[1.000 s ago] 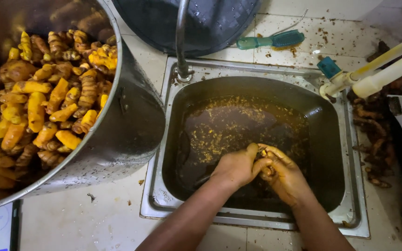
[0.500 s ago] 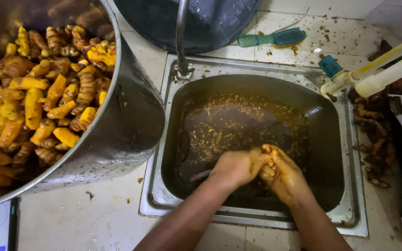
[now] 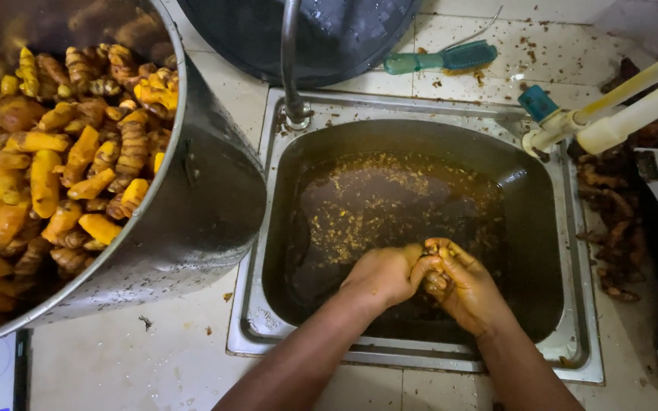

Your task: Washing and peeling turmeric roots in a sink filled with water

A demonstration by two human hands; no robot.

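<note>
Both my hands are pressed together over a metal sink [image 3: 268,335] that holds murky brown water with yellow scraps floating on it. My left hand [image 3: 381,275] is curled into a fist against my right hand [image 3: 462,283], whose yellow-stained fingers wrap a small root piece [image 3: 437,259], mostly hidden. Both hands sit just above the water near the sink's front side. A large steel pot [image 3: 199,190] stands at the left, filled with orange-yellow turmeric roots [image 3: 62,167].
A curved tap pipe [image 3: 289,61] rises at the sink's back left. A dark round basin [image 3: 321,30] stands behind it, with a green-handled brush [image 3: 443,58] lying beside it. White pipes [image 3: 626,106] cross at the right above a pile of brown roots [image 3: 611,221].
My hands stayed locked together, working in small rubbing motions, and slipped slightly toward the sink's front. The water and pot look the same.
</note>
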